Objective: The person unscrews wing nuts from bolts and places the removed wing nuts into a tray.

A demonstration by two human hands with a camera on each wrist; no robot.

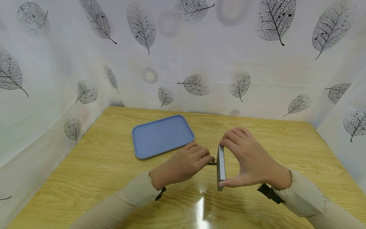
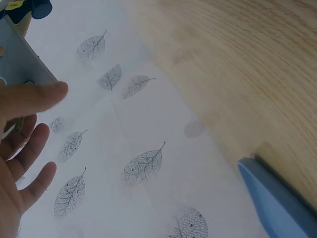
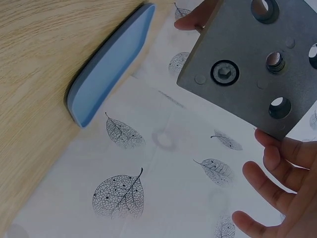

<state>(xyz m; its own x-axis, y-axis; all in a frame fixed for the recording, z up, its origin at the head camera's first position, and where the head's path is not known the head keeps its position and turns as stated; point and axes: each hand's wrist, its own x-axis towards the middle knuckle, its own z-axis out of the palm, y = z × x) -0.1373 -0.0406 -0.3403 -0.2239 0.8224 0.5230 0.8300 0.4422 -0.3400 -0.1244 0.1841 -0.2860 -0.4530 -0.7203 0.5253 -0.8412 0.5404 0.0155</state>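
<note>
A grey metal plate (image 3: 247, 79) with several round holes stands on edge, held up over the table. My right hand (image 1: 248, 160) grips it by opposite edges, thumb low and fingers at the top. In the right wrist view a socket-head screw (image 3: 225, 73) sits in one hole, its hex recess facing that camera. From the plate's left face a thin dark shank (image 1: 212, 163) sticks out in the head view. My left hand (image 1: 186, 163) pinches the end of that shank, fingers curled and hiding its tip. The left thumb (image 2: 37, 98) overlaps the plate in the left wrist view.
A blue rectangular tray (image 1: 163, 136) lies on the wooden table (image 1: 94, 178), behind and left of my hands. White curtains (image 1: 197, 57) with leaf prints border the table at the back and sides. Dark straps (image 1: 270, 193) sit at both wrists.
</note>
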